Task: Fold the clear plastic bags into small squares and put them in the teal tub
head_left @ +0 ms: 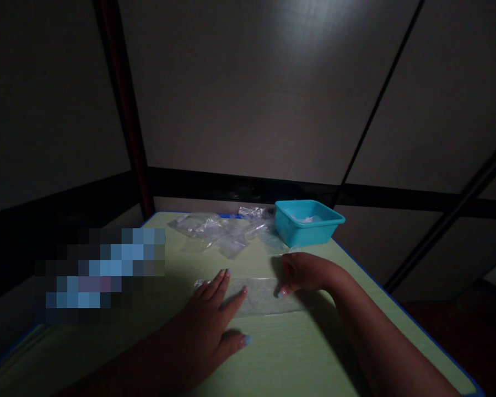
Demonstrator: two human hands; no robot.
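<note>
Bag (pixel 259 300) flat on the table (pixel 289 358), under both hands.
Left hand (pixel 209 322) spreads wide over its left end; right hand (pixel 303 273) curls over the right, pinch unclear. Best to pin left and smooth rightward, short of the tub (pixel 303 234).

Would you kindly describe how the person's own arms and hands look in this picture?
The left hand and right hand are gloveless, and the forearms show no sleeve, watch or bracelet. The thumbnails look pale blue; the dim light makes finer markings hard to tell.
</note>
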